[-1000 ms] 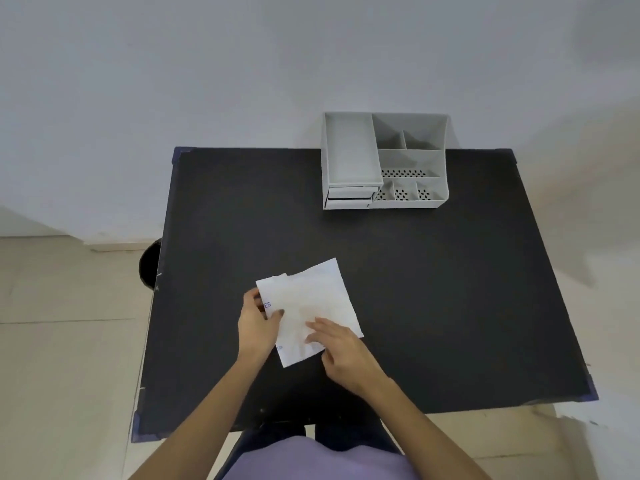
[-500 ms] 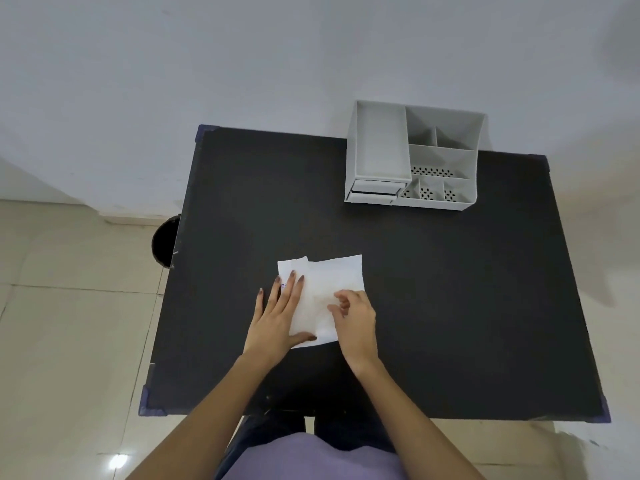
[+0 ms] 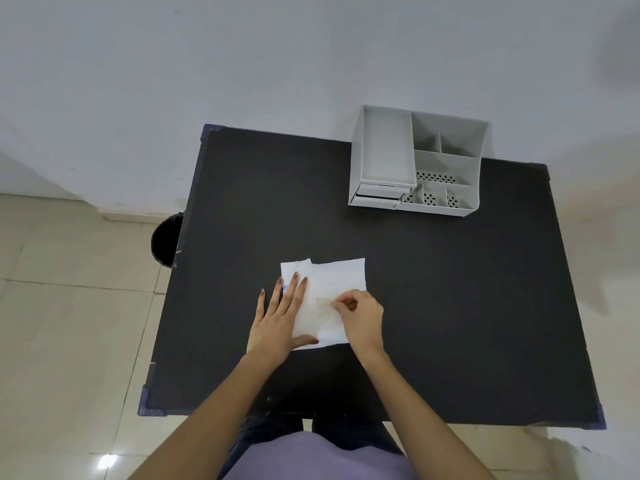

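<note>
Centre of your frame: white sheet (image 3: 339, 278), thin, creased, matt, paper-like, on a black table (image 3: 450, 306) with matt top. Upper right you have a grey organiser (image 3: 386, 150), smooth matt plastic, perforated floors; left, beige floor tiles (image 3: 69, 323), glossy.

The left hand (image 3: 277, 323) lies flat with the palm down, its fingers (image 3: 292, 292) straight and a little spread, pointing away from the body, and its thumb (image 3: 306, 340) stretches out to the right. It presses on the white sheet (image 3: 341, 275). The right hand (image 3: 363, 317) is close beside it (the two do not touch) with curled fingers, and thumb and index finger pinch the same sheet. The left forearm (image 3: 207, 410) and the right forearm (image 3: 415, 403) are bare and come closer together toward the hands
</note>
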